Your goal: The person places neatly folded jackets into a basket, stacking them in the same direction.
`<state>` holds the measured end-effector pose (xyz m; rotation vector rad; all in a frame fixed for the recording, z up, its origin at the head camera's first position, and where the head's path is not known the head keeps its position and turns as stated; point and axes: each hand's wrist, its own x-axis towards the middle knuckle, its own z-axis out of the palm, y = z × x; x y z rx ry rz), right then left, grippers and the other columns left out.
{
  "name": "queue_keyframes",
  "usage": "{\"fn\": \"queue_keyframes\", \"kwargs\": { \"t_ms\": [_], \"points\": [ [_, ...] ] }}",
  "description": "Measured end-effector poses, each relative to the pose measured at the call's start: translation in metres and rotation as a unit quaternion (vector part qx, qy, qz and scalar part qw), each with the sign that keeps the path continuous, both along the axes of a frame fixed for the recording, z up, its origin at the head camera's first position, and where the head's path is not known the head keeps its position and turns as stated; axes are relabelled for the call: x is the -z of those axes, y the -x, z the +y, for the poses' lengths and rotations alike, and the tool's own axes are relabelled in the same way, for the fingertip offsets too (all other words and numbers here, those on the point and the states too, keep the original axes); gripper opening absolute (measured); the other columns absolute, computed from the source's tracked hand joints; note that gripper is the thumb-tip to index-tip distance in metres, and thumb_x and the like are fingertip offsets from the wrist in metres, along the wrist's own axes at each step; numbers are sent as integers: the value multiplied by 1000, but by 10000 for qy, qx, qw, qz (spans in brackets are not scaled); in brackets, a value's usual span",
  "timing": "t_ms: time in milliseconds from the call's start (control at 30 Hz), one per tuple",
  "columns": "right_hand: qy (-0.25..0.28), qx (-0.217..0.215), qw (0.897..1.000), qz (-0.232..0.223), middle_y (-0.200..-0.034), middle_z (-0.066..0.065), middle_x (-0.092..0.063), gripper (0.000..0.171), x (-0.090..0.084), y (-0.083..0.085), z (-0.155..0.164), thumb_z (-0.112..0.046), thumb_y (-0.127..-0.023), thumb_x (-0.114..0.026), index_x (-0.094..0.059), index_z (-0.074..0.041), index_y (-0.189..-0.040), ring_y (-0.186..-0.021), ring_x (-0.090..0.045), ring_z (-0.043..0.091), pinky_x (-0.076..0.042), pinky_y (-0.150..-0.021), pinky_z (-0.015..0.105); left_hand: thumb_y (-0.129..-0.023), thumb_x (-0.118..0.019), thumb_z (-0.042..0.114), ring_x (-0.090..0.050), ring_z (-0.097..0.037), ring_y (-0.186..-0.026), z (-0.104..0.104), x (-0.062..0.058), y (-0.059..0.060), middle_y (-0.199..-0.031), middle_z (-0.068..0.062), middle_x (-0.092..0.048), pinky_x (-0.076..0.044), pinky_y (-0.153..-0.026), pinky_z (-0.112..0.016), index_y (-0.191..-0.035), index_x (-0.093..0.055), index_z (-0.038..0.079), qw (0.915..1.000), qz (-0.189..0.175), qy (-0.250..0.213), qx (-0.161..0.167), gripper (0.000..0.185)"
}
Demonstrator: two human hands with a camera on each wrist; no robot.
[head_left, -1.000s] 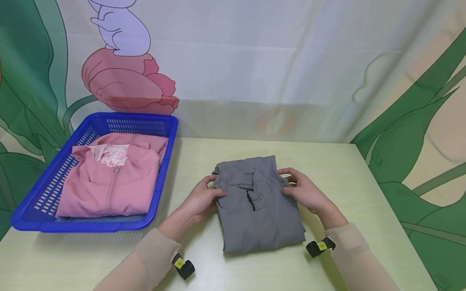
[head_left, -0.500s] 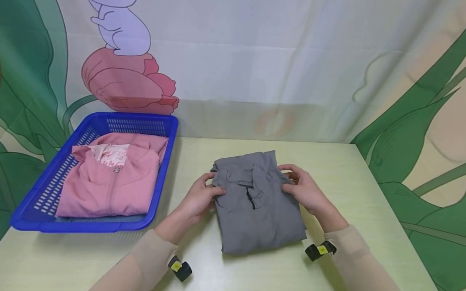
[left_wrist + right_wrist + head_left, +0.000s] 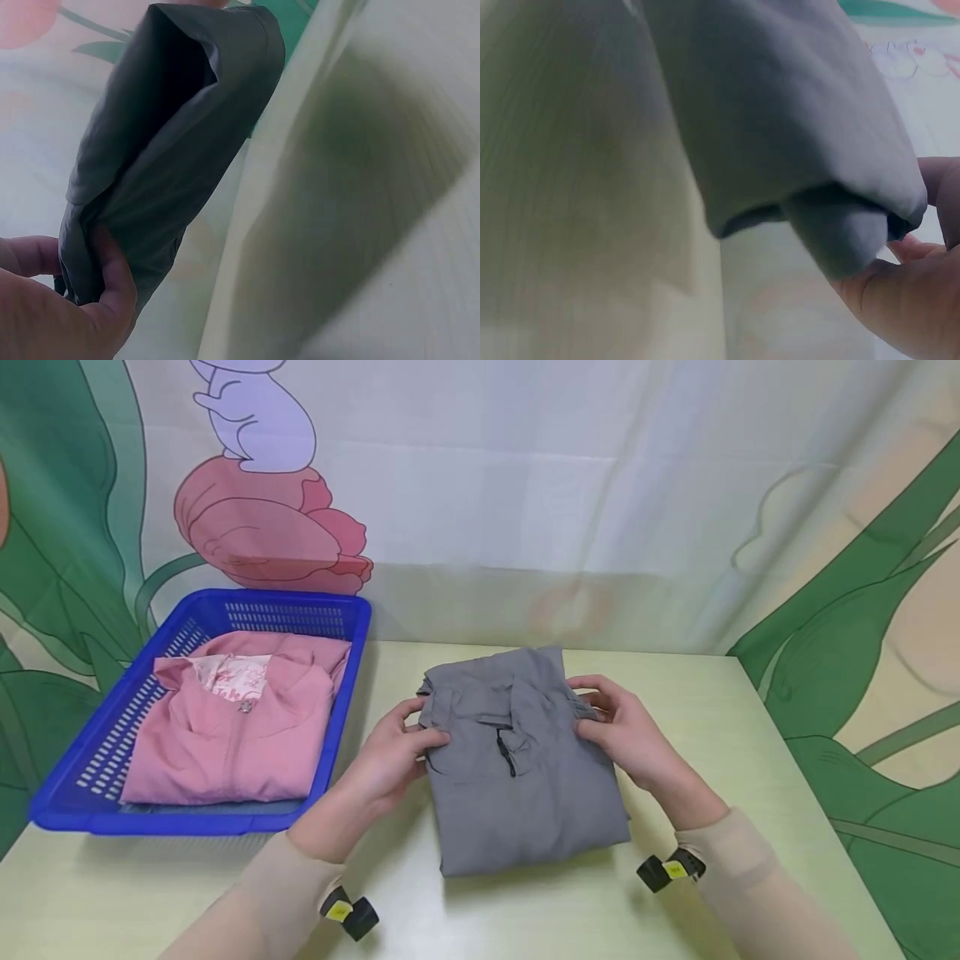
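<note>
A folded grey jacket (image 3: 525, 802) with a collar and a short black zipper pull is held up between both hands, apart from the table in the wrist views. At its left edge, my left hand (image 3: 386, 760) pinches the cloth, thumb on top and fingers beneath. My right hand (image 3: 633, 735) grips the opposite edge the same way. In the left wrist view the folded layers of the jacket (image 3: 165, 135) gape at one end. From the right wrist, the jacket's underside (image 3: 780, 97) shows, with a loose fold hanging near the thumb.
On the left of the pale table (image 3: 675, 693) stands a blue plastic basket (image 3: 348, 693) with perforated sides. A folded pink zip jacket (image 3: 277, 752) lies in it, over some blue cloth. Behind the table hangs a printed curtain (image 3: 480, 485).
Both hands have lifted the grey jacket off the table and shifted it slightly left and away from me. Their grip looks the same. The camera view has turned a little.
</note>
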<state>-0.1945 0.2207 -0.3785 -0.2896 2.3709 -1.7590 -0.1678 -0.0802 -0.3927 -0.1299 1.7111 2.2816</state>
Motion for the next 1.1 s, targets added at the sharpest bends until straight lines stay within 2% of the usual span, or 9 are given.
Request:
{"fn": "queue_keyframes", "kwargs": {
  "t_ms": [367, 733, 1100],
  "points": [
    [83, -143, 9996, 248, -128, 21, -58, 54, -22, -6, -23, 9, -91, -58, -53, -4, -144, -100, -58, 27, -50, -82, 28, -93, -55, -10, -67, -9, -83, -23, -13, -7, -95, 1, -69, -55, -77, -27, -151, -27, -3, 9995, 62, -287, 84, 65],
    [242, -369, 9979, 467, -127, 16, -61, 56, -32, -5, -48, 10, -89, -58, -55, -7, -142, -98, -60, 27, -50, -79, 30, -94, -56, -9, -66, -8, -87, -47, -30, -18, -101, 1, -67, -55, -78, -26, -155, -21, 0, 9992, 382, -131, -49, 71],
    [447, -479, 9961, 595, -123, 15, -61, 54, -48, -6, -75, 9, -89, -58, -56, -7, -141, -93, -59, 26, -46, -75, 31, -97, -56, -6, -66, -5, -90, -67, -40, -16, -110, 5, -67, -54, -74, -19, -153, -24, 5, 9986, 465, -151, -185, 65]
  ]
}}
